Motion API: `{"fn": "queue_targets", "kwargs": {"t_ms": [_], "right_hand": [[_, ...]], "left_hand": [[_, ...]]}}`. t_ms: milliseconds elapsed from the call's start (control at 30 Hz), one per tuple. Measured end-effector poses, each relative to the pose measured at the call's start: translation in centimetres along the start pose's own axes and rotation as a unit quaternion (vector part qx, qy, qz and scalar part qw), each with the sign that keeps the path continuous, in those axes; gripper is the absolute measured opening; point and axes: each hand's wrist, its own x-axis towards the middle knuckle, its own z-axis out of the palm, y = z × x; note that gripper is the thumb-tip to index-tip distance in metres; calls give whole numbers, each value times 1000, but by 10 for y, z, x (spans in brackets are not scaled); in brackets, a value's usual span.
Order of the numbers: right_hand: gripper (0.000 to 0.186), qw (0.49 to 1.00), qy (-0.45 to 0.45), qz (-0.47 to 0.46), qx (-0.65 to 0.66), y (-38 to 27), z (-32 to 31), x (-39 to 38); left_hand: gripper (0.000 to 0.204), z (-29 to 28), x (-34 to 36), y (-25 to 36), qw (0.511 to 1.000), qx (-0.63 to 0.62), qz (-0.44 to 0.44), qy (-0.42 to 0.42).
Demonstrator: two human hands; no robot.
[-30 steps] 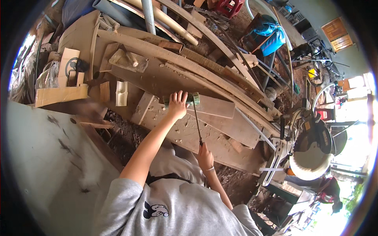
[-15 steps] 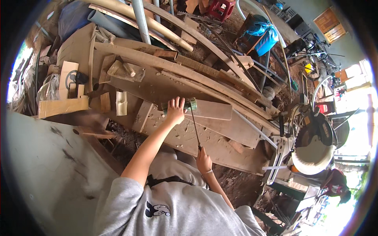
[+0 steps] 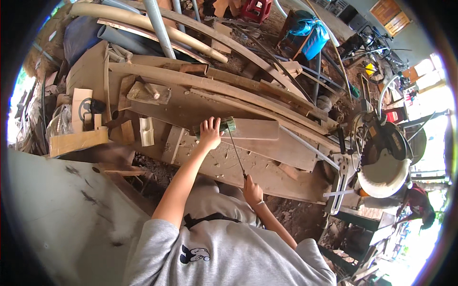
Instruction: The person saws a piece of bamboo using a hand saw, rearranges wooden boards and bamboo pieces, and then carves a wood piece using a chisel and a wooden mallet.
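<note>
A short green bamboo piece (image 3: 228, 125) lies across the wooden bench (image 3: 210, 164) against a flat board (image 3: 257, 129). My left hand (image 3: 210, 133) presses down on it, fingers wrapped over its top and hiding its middle. Close to its right end, a long thin blade, apparently a hand saw (image 3: 236, 151), rests against the bamboo. My right hand (image 3: 253, 189) is closed round the saw's dark handle, nearer my body and lower than the bench top. The blade shows nearly edge-on, so its teeth cannot be made out.
A miter saw (image 3: 384, 162) stands at the bench's right end. Long planks (image 3: 229, 93) and pipes (image 3: 157, 28) lie along the far side. A pale half-round piece (image 3: 147, 131) and wood blocks (image 3: 150, 93) sit left. A grey-white panel (image 3: 62, 205) is at near left. Another person (image 3: 420, 205) bends at far right.
The whole view has shifted slightly. The saw slants a little more, its handle farther right relative to the bamboo. Both hands keep their grip.
</note>
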Motion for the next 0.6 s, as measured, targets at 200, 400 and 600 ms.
{"fn": "queue_targets", "kwargs": {"t_ms": [200,400,600], "right_hand": [[21,1000,22,-20,-4,-40,8,99],[23,999,-20,33,-9,-4,17,35],[26,1000,18,-16,6,-23,19,74]], "left_hand": [[55,3,3,2,998,35,19,58],[55,4,-2,-1,997,11,21,70],[57,7,1,-6,999,16,18,48]]}}
